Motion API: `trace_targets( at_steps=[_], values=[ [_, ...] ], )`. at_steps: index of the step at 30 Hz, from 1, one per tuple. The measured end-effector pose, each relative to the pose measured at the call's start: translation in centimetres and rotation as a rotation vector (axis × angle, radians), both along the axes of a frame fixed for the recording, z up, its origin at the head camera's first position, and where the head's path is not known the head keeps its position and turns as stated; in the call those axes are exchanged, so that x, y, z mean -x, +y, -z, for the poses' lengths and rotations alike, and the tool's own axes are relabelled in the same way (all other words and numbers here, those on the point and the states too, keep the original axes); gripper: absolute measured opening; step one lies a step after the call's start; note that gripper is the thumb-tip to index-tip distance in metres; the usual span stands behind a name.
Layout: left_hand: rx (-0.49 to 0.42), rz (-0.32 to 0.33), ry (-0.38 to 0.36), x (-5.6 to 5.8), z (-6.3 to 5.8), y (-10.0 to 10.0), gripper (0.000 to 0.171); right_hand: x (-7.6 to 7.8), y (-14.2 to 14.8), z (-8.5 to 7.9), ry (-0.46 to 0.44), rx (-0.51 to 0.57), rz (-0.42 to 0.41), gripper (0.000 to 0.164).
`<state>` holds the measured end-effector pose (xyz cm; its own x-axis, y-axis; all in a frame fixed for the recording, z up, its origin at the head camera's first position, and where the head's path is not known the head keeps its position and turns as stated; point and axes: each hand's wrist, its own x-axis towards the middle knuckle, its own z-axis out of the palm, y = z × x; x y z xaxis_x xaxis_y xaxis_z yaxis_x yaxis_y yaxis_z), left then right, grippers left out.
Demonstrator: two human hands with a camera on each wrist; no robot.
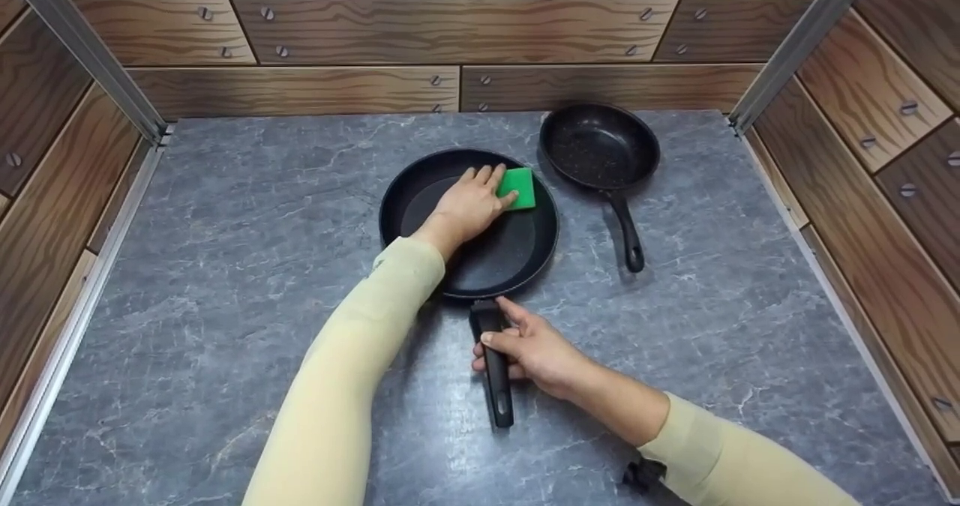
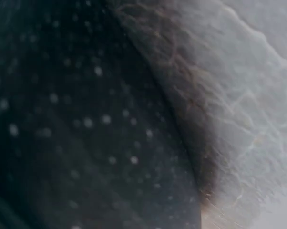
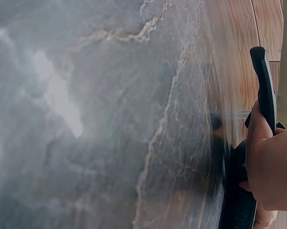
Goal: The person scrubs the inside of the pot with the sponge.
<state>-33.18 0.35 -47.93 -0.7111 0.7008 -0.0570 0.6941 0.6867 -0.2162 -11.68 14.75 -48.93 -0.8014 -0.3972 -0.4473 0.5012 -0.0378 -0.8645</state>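
Note:
A large black frying pan [image 1: 495, 255] lies in the middle of the table, its handle [image 1: 496, 386] toward me. Inside the pan my left hand [image 1: 471, 205] holds a square green sponge [image 1: 523, 189] near the far right wall, thumb on its face and fingers along its left edge. My right hand [image 1: 544, 352] grips the handle close to the pan, thumb on top and fingertips showing on the left side. The right wrist view shows that handle [image 3: 264, 86] rising past the right hand [image 3: 272, 164]. A dark, speckled pan surface [image 2: 96, 133] fills much of the blurred left wrist view.
A smaller black frying pan [image 1: 600, 146] stands at the back right, its handle [image 1: 628, 236] pointing toward me. The grey marbled tabletop [image 1: 225, 303] is bordered by wood-patterned panels [image 1: 450, 30] and metal corner posts [image 1: 90, 56].

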Motion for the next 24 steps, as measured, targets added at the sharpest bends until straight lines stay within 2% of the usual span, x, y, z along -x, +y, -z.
trace_targets(
  at_steps=[24],
  values=[
    [0.049,-0.079,-0.045,1.1,0.1,-1.0,0.052,-0.1,-0.1,0.3,0.006,0.014,0.007,0.091]
  ],
)
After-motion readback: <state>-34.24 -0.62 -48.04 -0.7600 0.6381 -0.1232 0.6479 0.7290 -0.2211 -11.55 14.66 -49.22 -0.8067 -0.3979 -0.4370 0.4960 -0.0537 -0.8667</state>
